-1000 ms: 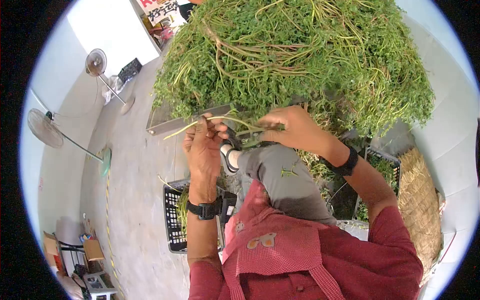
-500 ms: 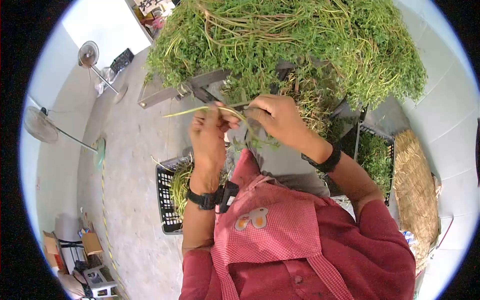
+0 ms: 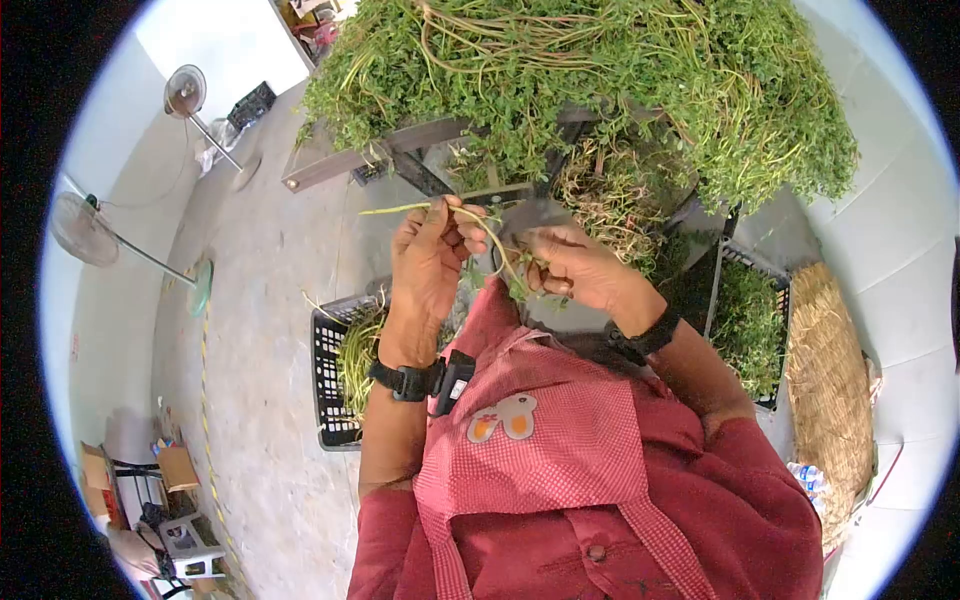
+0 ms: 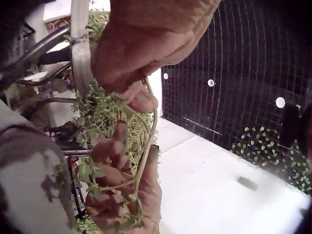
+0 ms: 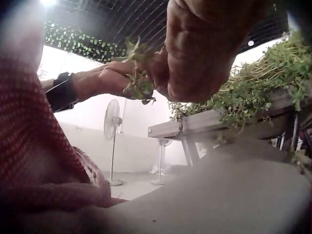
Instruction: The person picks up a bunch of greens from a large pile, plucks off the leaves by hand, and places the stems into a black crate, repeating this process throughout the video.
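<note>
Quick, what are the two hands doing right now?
Left hand: pinches the pale end of a green stem.
Right hand: grips the leafy end of the same stem.

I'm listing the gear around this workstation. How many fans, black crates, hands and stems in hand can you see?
Fans: 2, one and another
Black crates: 2, left and right
Hands: 2, left hand and right hand
Stem held: 1
Total: 7

Thin green stem (image 3: 478,222), arched, leafy sprig at its lower end, pinched between both hands
</note>
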The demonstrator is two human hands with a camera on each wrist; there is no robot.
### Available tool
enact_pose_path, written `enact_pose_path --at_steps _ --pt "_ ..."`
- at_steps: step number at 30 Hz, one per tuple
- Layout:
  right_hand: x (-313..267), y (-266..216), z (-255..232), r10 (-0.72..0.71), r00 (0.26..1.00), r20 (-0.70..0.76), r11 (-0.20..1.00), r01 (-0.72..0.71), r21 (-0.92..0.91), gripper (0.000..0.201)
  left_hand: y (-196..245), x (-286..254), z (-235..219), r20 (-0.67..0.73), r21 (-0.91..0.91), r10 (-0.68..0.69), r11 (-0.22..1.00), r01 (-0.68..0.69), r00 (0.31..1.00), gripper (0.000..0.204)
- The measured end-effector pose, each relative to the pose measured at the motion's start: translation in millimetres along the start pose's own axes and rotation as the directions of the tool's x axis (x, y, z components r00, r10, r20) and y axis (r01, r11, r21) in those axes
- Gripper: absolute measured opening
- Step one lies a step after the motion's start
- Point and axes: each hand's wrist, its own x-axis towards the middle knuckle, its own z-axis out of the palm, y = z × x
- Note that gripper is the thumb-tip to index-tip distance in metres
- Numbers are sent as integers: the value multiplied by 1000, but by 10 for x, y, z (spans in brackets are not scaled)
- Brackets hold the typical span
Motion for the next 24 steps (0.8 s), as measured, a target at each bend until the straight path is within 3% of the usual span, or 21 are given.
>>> enact_pose_path --at_steps 4,7,9,10,11,12,13,15,16,18,21,22,24 --pt "-18 7 -7 36 999 28 982 -31 -186 18 -28 -52 35 -32 54 -5 999 7 999 18" --pt "32 86 -100 19 995 -96 948 -48 -315 15 -87 -85 97 -88 177 53 983 -37 995 19" --pt "188 261 -278 -306 932 -196 682 71 -727 13 -107 -128 134 -54 150 83 986 -74 995 20" --pt "178 274 -328 -307 931 -196 684 72 -726 13 -87 -125 150 -17 118 129 985 -126 992 20" --pt "123 210 -313 -175 961 -215 864 45 -502 15 -50 -116 163 -18 119 130 985 -127 991 20" --pt "75 159 -284 -35 981 -192 970 -13 -242 18 -13 -121 176 -41 154 94 984 -87 995 20" --pt "40 133 -220 -28 981 -190 970 -19 -242 18 -1 -135 178 -65 190 54 981 -41 996 20" --pt "-24 -11 34 12 968 -250 997 9 82 19 -69 -131 128 -70 195 32 981 -17 997 20" --pt "-20 0 14 9 968 -252 996 12 84 19 -102 -128 115 -74 199 8 980 7 997 20" --pt "-24 54 -40 -98 994 55 992 93 80 25 -150 -157 139 -60 197 -7 980 18 998 20" --pt "-17 132 -13 -69 998 14 995 70 -72 29 -228 -178 155 -71 230 -18 973 34 997 20" --pt "-7 186 -50 -155 987 49 980 160 -116 30 -249 -182 153 -90 266 -17 963 41 996 21" --pt "-61 101 72 -136 991 -8 968 131 -216 30 -279 -181 146 -92 256 -47 964 69 995 21"
